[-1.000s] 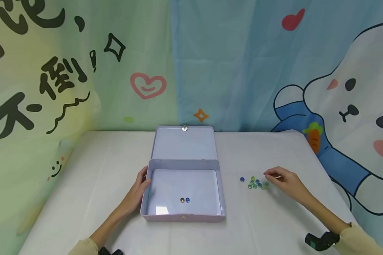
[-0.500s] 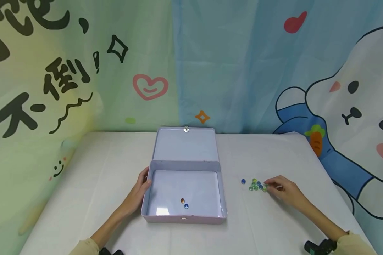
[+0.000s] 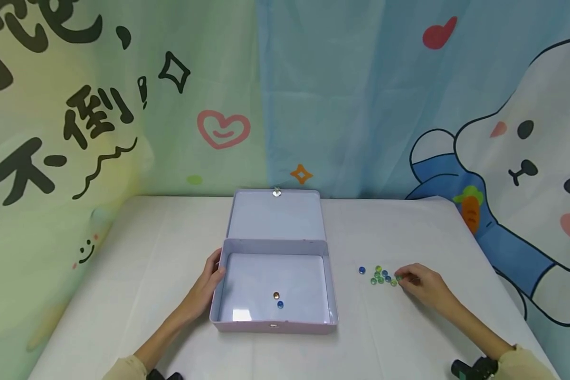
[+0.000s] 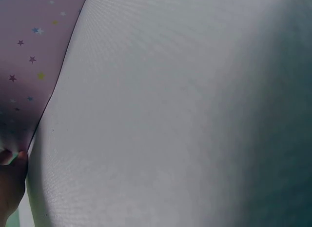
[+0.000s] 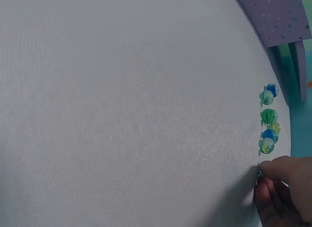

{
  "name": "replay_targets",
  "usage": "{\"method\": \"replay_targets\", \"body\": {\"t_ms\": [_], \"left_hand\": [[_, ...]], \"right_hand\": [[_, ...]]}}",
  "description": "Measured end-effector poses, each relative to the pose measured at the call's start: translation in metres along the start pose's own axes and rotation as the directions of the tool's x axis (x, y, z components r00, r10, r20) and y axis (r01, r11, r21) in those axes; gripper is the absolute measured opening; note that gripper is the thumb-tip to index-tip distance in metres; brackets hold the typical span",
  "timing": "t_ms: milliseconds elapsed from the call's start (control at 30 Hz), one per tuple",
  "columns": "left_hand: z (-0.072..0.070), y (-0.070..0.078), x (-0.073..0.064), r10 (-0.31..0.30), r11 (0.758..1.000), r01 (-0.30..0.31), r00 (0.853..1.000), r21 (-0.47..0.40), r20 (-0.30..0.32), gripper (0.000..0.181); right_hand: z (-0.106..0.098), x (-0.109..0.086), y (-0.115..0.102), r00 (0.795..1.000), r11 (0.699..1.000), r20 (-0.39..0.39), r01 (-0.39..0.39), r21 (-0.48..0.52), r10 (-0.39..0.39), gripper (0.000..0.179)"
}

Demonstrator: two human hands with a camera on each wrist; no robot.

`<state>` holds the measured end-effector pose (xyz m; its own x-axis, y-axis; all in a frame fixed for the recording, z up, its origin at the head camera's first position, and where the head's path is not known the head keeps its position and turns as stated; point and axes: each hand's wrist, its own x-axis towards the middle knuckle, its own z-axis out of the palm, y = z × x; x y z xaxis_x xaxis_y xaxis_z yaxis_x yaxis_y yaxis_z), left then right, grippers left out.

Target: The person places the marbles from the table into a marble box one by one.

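Note:
An open lilac tin box (image 3: 273, 326) stands on the table, its lid raised at the back. At its left wall my left hand (image 3: 203, 289) grips the side, thumb at the rim. Inside lie an amber marble (image 3: 276, 295) and a blue marble (image 3: 280, 304). My right hand (image 3: 423, 283) is at the right end of a group of glass marbles (image 3: 380, 280), pinching a green marble (image 3: 399, 277) between thumb and fingertips. In the right wrist view the fingers (image 5: 278, 168) mostly hide that marble; several green and blue marbles (image 5: 268, 116) line up beyond it.
A white cloth (image 3: 171, 237) covers the table. One blue marble (image 3: 362, 270) lies a little apart, on the box side of the group. Behind the table hangs a printed curtain (image 3: 313, 105). The box's outside (image 4: 31, 46) is patterned with stars.
My right hand has come down to the marbles and its fingertips have closed on a green one. Both marbles inside the box have rolled slightly. My left hand keeps its hold.

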<state>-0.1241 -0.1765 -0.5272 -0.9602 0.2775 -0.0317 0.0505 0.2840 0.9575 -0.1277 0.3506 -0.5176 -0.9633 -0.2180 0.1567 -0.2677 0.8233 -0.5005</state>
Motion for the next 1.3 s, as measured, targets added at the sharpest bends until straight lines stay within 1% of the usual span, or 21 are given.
{"method": "replay_targets", "body": {"t_ms": [133,400,533,700,833,967,1100,1200,1300], "left_hand": [[-0.001,0.0,0.001,0.0,1.0,0.0,1.0,-0.001,0.004,0.054],[0.0,0.0,0.001,-0.004,1.0,0.004,1.0,-0.003,0.004,0.053],[0.001,0.001,0.0,-0.007,1.0,0.007,1.0,0.002,-0.002,0.053],[0.001,0.001,0.0,-0.005,1.0,0.005,1.0,0.006,-0.004,0.054],[0.001,0.001,-0.001,-0.007,1.0,0.007,1.0,0.011,-0.008,0.054],[0.001,0.001,-0.001,-0.007,1.0,0.007,1.0,0.022,-0.008,0.054],[0.001,0.001,-0.001,-0.004,0.999,0.004,1.0,0.032,-0.004,0.054],[0.001,0.002,-0.002,-0.002,1.0,0.003,1.0,0.03,-0.006,0.053],[0.001,0.002,-0.002,0.003,1.0,-0.002,1.0,0.027,-0.005,0.053]], "right_hand": [[-0.001,0.001,0.0,1.0,1.0,-0.004,0.007,0.004,-0.007,0.019],[-0.001,-0.001,0.001,1.0,1.0,-0.014,-0.006,0.003,0.006,0.02],[-0.003,-0.002,0.001,0.999,0.999,-0.018,-0.033,0.01,0.033,0.019],[-0.006,-0.004,-0.002,0.996,0.996,-0.024,-0.08,0.043,0.081,0.018],[-0.01,-0.003,-0.007,0.995,0.992,-0.005,-0.102,0.068,0.103,0.02],[-0.016,-0.003,-0.017,0.995,0.99,0.015,-0.098,0.104,0.097,0.022],[-0.02,0.0,-0.032,0.998,0.986,0.009,-0.062,0.156,0.061,0.021],[-0.022,0.003,-0.046,0.999,0.978,0.012,-0.049,0.203,0.048,0.02],[-0.024,0.006,-0.061,0.998,0.963,0.043,-0.063,0.262,0.053,0.021]]}}
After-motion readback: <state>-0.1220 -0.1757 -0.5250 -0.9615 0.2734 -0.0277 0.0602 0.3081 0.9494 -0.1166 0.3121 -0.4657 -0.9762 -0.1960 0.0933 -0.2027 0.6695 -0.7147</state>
